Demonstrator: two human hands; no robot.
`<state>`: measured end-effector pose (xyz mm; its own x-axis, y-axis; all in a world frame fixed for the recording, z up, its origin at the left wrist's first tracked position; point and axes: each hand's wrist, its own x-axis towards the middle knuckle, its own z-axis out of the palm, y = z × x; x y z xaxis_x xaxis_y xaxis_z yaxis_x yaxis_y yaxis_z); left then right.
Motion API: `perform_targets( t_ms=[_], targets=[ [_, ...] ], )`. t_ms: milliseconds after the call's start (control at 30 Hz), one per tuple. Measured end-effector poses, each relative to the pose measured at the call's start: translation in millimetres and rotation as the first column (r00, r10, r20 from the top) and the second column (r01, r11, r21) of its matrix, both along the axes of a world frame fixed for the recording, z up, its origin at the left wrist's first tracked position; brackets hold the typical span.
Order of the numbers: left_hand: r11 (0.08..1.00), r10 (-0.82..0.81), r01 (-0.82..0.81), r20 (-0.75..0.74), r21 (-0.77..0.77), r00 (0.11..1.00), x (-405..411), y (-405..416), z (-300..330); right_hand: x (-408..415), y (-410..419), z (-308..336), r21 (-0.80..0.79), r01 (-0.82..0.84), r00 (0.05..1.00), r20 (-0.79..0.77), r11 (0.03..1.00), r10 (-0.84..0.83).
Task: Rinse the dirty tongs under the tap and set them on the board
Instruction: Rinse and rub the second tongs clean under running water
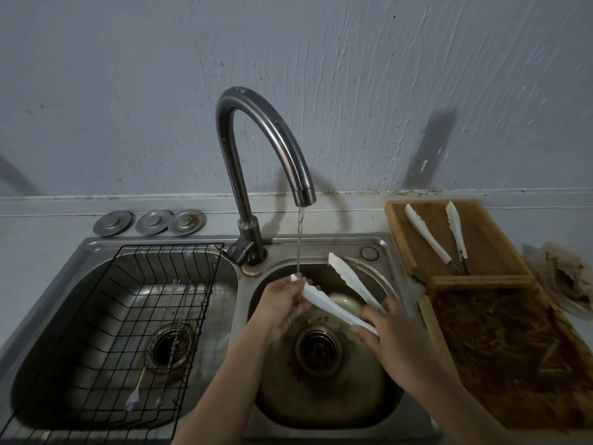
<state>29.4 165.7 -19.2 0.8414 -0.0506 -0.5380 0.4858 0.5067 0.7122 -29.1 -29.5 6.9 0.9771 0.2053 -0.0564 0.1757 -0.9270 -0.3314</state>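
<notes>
White plastic tongs point(333, 301) spread open over the right sink bowl point(362, 409). My right hand point(390, 337) grips their hinge end. My left hand point(284, 298) wraps the tip of the lower arm, right under the thin stream of water falling from the curved metal tap point(256, 130). The upper arm of the tongs points back toward the sink rim. A second pair of white tongs point(439, 236) lies on the wooden board point(491, 245) at the right, behind the sink.
A black wire rack point(134, 322) holding thin metal utensils sits in the left bowl. Three metal sink plugs point(150, 221) lie by the wall. A dirty wooden tray point(510, 351) and a soiled plate point(564, 277) stand at the right.
</notes>
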Motion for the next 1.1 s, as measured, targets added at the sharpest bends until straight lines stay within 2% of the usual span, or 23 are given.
perform_targets(
  t_ms=[100, 167, 233, 367, 500, 633, 700, 767, 833, 933, 1000, 1033, 1100],
  targets=[
    [0.988, 0.088, -0.091, -0.025, -0.126, 0.996, 0.9, -5.4, -2.7, 1.8, 0.6, -1.9, 0.082, 0.046, 0.999, 0.02, 0.996, -0.047],
    [0.977, 0.122, -0.125, -0.029, -0.174, 0.992, -0.3, -7.6, -6.2, 3.3, 2.3, -3.8, 0.239, 0.12, 0.993, -0.026, 0.964, -0.117],
    [0.968, 0.141, -0.141, -0.014, -0.206, 0.99, -1.8, -10.2, -9.3, 3.9, 6.0, -0.3, 0.308, 0.191, 0.981, -0.104, 0.932, -0.166],
    [0.972, 0.14, -0.13, 0.034, -0.197, 0.99, -0.6, -10.1, -13.2, 4.3, 8.2, -3.3, 0.193, 0.131, 0.981, -0.17, 0.972, -0.098],
    [0.975, 0.087, -0.075, 0.052, -0.211, 0.995, 1.6, -4.3, -10.9, 5.9, 5.8, -7.5, 0.204, 0.154, 0.981, -0.148, 0.967, -0.125],
    [0.987, 0.026, -0.021, 0.03, -0.161, 0.999, 2.2, -4.6, -13.6, 6.4, 3.5, -8.2, 0.185, 0.17, 0.98, -0.136, 0.968, -0.146],
    [0.998, -0.056, 0.056, -0.033, -0.027, 0.998, 1.0, -6.7, -17.1, 4.5, 1.5, -7.7, 0.159, 0.165, 0.979, -0.142, 0.973, -0.143],
    [0.949, -0.187, 0.206, -0.1, 0.239, 0.977, 0.3, -7.4, -25.1, 1.4, -1.8, -5.9, 0.108, 0.144, 0.981, -0.144, 0.984, -0.128],
    [0.831, -0.256, 0.289, -0.135, 0.474, 0.957, 0.5, -9.5, -32.7, -1.0, -4.9, -4.3, 0.073, 0.125, 0.984, -0.135, 0.989, -0.114],
    [0.615, -0.22, 0.208, -0.088, 0.761, 0.972, 1.5, -15.2, -30.6, -2.0, -6.7, -1.8, 0.077, 0.119, 0.986, -0.129, 0.99, -0.109],
    [0.466, -0.201, 0.172, -0.085, 0.868, 0.976, 4.9, -16.7, -28.7, -1.9, -6.5, 0.2, 0.083, 0.12, 0.985, -0.135, 0.989, -0.108],
    [0.449, -0.193, 0.19, -0.113, 0.873, 0.975, 7.0, -16.0, -29.8, -2.0, -6.4, 0.9, 0.079, 0.116, 0.985, -0.137, 0.99, -0.105],
    [0.513, -0.216, 0.275, -0.187, 0.813, 0.958, 9.1, -11.7, -27.8, -3.0, -7.2, 1.2, 0.066, 0.107, 0.985, -0.147, 0.992, -0.096]
  ],
)
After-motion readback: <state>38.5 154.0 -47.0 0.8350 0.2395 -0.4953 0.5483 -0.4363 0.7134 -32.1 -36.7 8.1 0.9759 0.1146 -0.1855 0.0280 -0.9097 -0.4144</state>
